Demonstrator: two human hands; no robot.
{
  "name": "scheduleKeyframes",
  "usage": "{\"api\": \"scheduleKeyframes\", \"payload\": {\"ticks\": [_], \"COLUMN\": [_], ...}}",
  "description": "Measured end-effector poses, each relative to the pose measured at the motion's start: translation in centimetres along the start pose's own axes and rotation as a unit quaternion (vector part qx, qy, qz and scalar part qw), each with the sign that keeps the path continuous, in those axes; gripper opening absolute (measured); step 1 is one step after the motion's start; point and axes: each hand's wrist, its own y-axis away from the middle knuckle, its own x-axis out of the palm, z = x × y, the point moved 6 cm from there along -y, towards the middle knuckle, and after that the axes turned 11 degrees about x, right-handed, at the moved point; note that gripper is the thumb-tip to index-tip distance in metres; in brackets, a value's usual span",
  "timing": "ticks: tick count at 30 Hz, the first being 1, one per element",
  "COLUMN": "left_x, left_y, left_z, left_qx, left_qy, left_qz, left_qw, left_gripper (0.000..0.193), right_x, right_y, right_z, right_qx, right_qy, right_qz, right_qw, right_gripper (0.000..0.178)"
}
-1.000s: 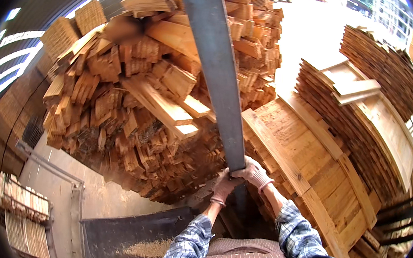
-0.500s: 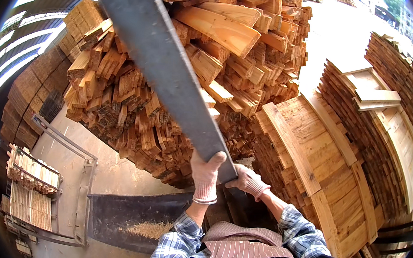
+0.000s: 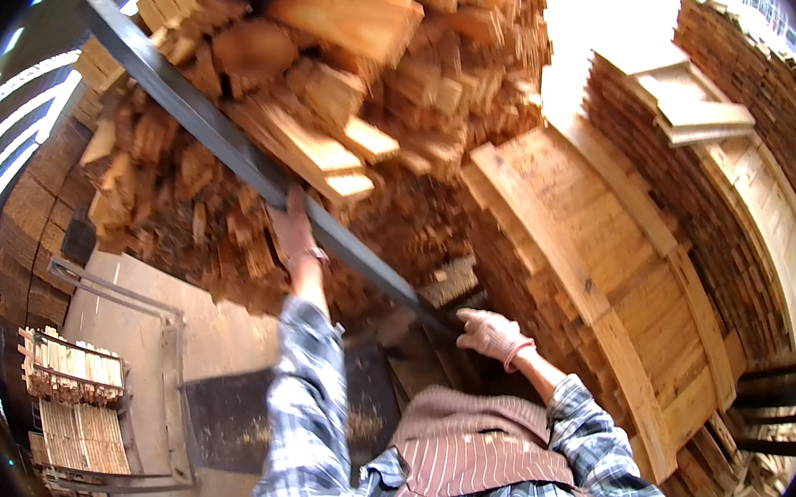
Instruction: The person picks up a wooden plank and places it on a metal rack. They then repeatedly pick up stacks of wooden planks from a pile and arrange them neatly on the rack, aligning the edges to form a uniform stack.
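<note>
A long dark grey board (image 3: 207,139), seen nearly edge-on, slants from the upper left down to the front of my body. My left hand (image 3: 294,234), in a pale glove and slightly blurred, grips it around the middle of its length. At the board's near end is my right hand (image 3: 495,338), also gloved, with its fingers loosely stretched toward the tip. Whether those fingertips touch the board cannot be made out. Behind the board rises a big heap of rough wooden offcuts (image 3: 343,28).
Stacked planks topped with a wooden panel (image 3: 600,239) stand close on my right, with more plank stacks (image 3: 759,82) beyond. A metal frame (image 3: 177,371) and a dark sheet with sawdust (image 3: 238,415) lie at lower left, near a rack of pale slats (image 3: 83,434).
The board has turned from showing its broad face to nearly edge-on, and its far end has swung down and left. My left hand has slid forward along it; my right hand's fingers have loosened.
</note>
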Motion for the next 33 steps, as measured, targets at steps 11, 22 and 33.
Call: {"api": "scheduleKeyframes", "payload": {"ticks": [11,22,33], "left_x": [-2.2,-2.1,-3.7], "left_y": [-2.6,-3.0,-3.4], "left_z": [2.7,2.9,3.0], "left_qx": [0.017,0.035,0.054], "left_qy": [-0.200,-0.226,-0.126], "left_qz": [0.030,-0.012,0.029], "left_qw": [0.979,0.973,0.990], "left_gripper": [0.079,0.069,0.066], "right_x": [-6.0,-4.6,5.9], "right_y": [13.3,18.1,17.4], "right_z": [-10.9,-19.8,-15.4], "right_qx": [0.291,0.472,0.353], "right_qy": [0.004,0.089,-0.053], "right_qz": [-0.064,-0.057,0.060], "right_qw": [0.954,0.875,0.932], "right_gripper": [0.060,0.055,0.056]}}
